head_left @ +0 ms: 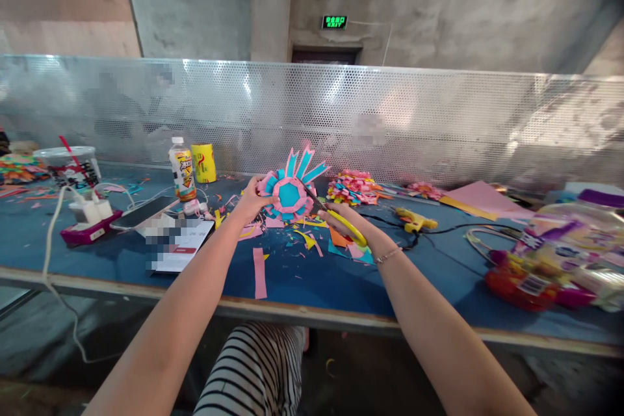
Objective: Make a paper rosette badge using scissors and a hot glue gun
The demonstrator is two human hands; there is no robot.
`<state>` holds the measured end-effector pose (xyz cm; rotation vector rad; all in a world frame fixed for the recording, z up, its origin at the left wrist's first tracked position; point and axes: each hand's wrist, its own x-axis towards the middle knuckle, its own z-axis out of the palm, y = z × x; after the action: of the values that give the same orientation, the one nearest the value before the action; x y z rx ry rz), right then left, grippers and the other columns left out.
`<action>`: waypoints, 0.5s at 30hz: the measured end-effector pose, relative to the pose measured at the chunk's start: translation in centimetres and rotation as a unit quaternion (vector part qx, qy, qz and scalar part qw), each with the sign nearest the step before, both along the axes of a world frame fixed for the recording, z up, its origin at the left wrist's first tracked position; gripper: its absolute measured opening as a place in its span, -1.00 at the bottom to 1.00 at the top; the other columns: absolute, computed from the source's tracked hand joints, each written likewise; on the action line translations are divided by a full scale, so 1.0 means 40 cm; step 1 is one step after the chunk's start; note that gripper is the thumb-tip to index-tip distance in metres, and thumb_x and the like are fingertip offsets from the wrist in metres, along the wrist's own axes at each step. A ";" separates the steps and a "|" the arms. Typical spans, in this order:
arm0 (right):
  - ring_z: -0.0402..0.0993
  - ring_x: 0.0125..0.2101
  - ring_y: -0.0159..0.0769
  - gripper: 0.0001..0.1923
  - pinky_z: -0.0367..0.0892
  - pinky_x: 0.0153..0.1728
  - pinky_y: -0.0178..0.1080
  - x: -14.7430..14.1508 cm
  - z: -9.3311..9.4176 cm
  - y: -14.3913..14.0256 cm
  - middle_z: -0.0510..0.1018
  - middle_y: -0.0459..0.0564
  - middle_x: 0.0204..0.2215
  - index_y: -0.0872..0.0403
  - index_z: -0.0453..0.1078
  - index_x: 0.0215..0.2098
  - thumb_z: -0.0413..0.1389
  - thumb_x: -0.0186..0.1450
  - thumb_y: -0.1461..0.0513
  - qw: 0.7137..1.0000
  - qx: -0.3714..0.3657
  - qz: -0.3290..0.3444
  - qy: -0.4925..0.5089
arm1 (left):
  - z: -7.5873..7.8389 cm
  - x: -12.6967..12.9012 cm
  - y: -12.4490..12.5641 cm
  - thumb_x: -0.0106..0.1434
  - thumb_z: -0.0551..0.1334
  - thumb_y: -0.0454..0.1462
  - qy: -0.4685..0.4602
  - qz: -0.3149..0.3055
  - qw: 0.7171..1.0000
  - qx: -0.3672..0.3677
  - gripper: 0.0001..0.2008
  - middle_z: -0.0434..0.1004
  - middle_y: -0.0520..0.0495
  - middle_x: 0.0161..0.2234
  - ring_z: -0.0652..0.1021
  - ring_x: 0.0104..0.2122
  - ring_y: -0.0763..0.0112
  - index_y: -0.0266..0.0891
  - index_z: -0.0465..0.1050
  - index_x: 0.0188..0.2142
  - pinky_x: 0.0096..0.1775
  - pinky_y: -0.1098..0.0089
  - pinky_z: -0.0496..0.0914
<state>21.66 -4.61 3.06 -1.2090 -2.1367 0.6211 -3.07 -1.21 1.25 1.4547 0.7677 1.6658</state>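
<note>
A pink and blue paper rosette (289, 196) is held up above the table, its forked ribbon tails pointing upward. My left hand (250, 200) grips the rosette at its left edge, fingers closed on it. Yellow-handled scissors (350, 226) are in my right hand (343, 216), which is closed around the handles. The dark blades reach toward the right rim of the rosette; whether they touch the paper I cannot tell. Under both hands lie paper scraps (307, 239) in pink, yellow, orange and blue. A pink paper strip (260, 273) rests nearer the table's front edge.
Behind my right hand sits a pile of finished-looking paper rosettes (355, 187). A yellow glue gun (414, 221) with a black cord lies to the right, before plastic snack packages (531, 273). Leftward are a drink bottle (182, 172), a tablet (188, 244) and a purple power strip (90, 229).
</note>
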 end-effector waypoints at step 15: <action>0.12 -0.67 -0.46 -0.56 -0.04 -0.66 -0.37 -0.021 -0.021 0.029 0.20 -0.14 -0.75 0.09 0.16 -0.64 -0.07 0.14 -0.09 0.993 0.097 -0.061 -0.039 | -0.011 0.003 0.019 -0.26 0.42 -0.26 -0.012 -0.019 1.000 0.003 -0.39 0.43 0.02 -0.35 0.49 -0.39 0.40 -0.20 0.22 -0.20 -0.34 0.33 0.41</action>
<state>20.83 -3.45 2.23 -1.2620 -2.1111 0.3092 -2.96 -0.46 0.79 1.4419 0.7176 1.6570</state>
